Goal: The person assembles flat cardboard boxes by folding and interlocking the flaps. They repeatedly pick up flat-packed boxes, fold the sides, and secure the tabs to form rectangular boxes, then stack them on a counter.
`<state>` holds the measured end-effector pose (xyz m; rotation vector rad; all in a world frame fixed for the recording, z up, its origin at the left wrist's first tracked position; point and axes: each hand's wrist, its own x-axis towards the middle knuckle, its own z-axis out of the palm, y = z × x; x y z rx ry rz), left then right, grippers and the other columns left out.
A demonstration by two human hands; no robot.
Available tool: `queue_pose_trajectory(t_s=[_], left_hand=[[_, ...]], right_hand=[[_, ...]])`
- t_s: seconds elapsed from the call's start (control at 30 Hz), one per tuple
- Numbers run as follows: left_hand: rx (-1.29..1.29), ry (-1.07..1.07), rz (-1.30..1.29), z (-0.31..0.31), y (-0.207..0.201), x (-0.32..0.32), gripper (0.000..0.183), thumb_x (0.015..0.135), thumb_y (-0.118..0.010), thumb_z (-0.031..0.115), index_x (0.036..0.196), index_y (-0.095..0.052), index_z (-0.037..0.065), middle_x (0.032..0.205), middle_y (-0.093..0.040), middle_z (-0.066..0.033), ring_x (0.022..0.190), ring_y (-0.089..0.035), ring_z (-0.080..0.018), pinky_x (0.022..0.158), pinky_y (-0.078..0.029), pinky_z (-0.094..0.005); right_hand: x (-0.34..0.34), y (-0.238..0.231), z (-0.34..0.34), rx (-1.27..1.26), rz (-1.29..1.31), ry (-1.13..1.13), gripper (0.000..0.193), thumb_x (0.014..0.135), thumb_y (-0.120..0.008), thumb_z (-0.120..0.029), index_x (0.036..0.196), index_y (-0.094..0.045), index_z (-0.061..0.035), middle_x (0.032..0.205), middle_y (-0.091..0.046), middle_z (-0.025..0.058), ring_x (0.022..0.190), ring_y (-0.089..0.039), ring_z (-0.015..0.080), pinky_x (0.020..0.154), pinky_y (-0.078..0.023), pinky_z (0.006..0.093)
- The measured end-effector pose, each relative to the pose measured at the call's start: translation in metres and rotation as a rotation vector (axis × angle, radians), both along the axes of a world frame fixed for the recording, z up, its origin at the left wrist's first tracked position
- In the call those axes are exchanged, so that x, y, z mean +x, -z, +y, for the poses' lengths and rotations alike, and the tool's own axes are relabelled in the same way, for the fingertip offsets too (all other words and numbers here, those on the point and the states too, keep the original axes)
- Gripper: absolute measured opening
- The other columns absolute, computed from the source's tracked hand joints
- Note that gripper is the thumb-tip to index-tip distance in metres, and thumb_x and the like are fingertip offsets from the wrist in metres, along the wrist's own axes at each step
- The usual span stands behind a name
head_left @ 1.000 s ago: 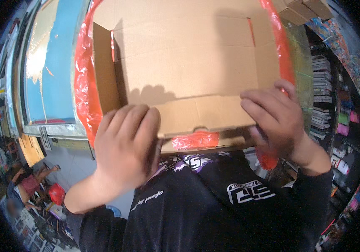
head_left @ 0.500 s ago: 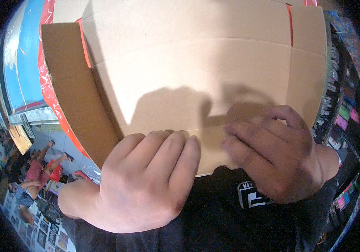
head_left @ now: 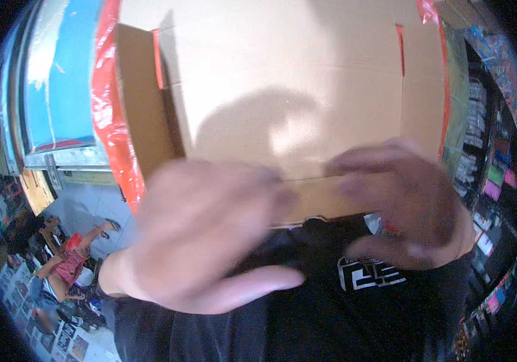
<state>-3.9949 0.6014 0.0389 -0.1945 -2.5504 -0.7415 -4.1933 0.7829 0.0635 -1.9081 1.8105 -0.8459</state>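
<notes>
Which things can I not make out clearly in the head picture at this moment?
All in the head view:
Left hand: blurred, so its touch on the near flap cannot be told.
Right hand: also blurred; its contact is equally unclear.
Both ends of the near flap: hidden by the hands.
Far side of the cardboard box: cut off by the upper edge.
Stacked goods at right: too small and dim.
</notes>
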Motion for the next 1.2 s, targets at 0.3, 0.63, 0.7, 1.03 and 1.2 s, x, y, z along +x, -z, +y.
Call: queue_pose_trajectory(t_s=[0.3, 0.63, 0.7, 1.03, 1.2], left_hand=[[0.997, -0.645, 0.0, -0.053, 0.053, -0.006, 0.035, 0.09, -0.062, 0.014, 0.118, -0.057, -0.006, 0.112, -0.063, -0.0115, 0.102, -0.059, -0.0148, 0.088, -0.047, -0.0281], [0.693, -0.468, -0.199, -0.026, 0.047, 0.0, 0.036, 0.09, -0.056, 0.006, 0.123, -0.052, -0.006, 0.107, -0.065, -0.0145, 0.099, -0.06, -0.0157, 0.088, -0.046, -0.0288], [0.743, -0.435, -0.249, -0.03, 0.043, -0.002, 0.035, 0.091, -0.053, 0.006, 0.123, -0.052, -0.006, 0.105, -0.065, -0.0138, 0.098, -0.06, -0.0155, 0.087, -0.046, -0.0286], [0.476, -0.376, -0.443, -0.033, 0.014, -0.016, 0.026, 0.087, -0.05, 0.003, 0.109, -0.059, -0.008, 0.092, -0.067, -0.0205, 0.09, -0.065, -0.0244, 0.082, -0.049, -0.0329], [0.383, -0.311, -0.485, -0.038, 0.009, -0.019, 0.025, 0.087, -0.048, 0.001, 0.107, -0.059, -0.008, 0.091, -0.065, -0.0239, 0.09, -0.065, -0.0297, 0.08, -0.049, -0.0348]], right_hand=[[-0.079, 0.053, 0.026, -0.181, -0.358, 0.883, 0.037, 0.094, -0.054, -0.013, 0.127, -0.051, 0.0056, 0.121, -0.059, 0.0128, 0.112, -0.055, 0.019, 0.099, -0.041, 0.0317], [-0.022, 0.049, 0.042, -0.026, -0.534, 0.777, 0.045, 0.092, -0.053, -0.006, 0.136, -0.043, 0.0018, 0.122, -0.057, 0.0143, 0.111, -0.055, 0.0177, 0.094, -0.043, 0.0301], [-0.029, 0.061, 0.043, -0.02, -0.624, 0.72, 0.045, 0.091, -0.052, -0.002, 0.135, -0.046, 0.0005, 0.122, -0.058, 0.0134, 0.107, -0.057, 0.0159, 0.091, -0.045, 0.0291], [-0.054, 0.054, 0.036, -0.009, -0.321, 0.53, 0.041, 0.082, -0.054, 0.004, 0.123, -0.056, 0.0005, 0.118, -0.06, 0.0105, 0.109, -0.057, 0.0191, 0.097, -0.042, 0.0326], [-0.058, 0.039, 0.035, 0.025, -0.219, 0.465, 0.037, 0.079, -0.055, 0.003, 0.115, -0.059, 0.0015, 0.114, -0.062, 0.0114, 0.109, -0.057, 0.0202, 0.098, -0.041, 0.0322]])
